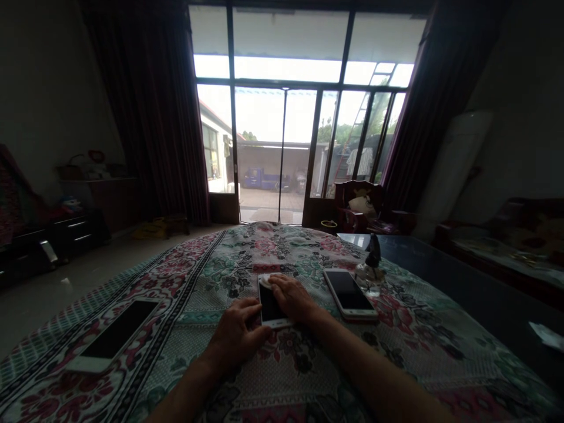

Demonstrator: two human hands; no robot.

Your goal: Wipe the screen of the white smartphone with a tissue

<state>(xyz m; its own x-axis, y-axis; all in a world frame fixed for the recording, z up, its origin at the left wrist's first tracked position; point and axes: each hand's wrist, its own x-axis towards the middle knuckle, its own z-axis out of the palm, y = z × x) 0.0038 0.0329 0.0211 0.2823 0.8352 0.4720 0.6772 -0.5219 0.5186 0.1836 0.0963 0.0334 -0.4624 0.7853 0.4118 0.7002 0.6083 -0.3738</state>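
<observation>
**Held:** one white phone (270, 306), screen up and dark, lying on a floral quilted cloth (291, 376) in front of me.

**Hands:** together on the phone. My left hand (237, 332) curls against its long left edge. My right hand (291, 297) lies over its far end, fingers pressing down. Under those fingers is a small white scrap (265, 281), perhaps a wipe or a film; the view is too dim and small to be sure.

**Nearby on the cloth:** a second phone (349, 294), just beside my right hand, and a third phone (113, 334), well off to my left, both screen up and dark. A glass ornament (369, 275) stands past the second phone.

**Beyond:** a dark glass-topped table (445, 276) on the right, a wooden armchair (358, 205), and a glazed door (259, 117) between dark curtains (150, 111), with a blue truck (259, 178) outside.
</observation>
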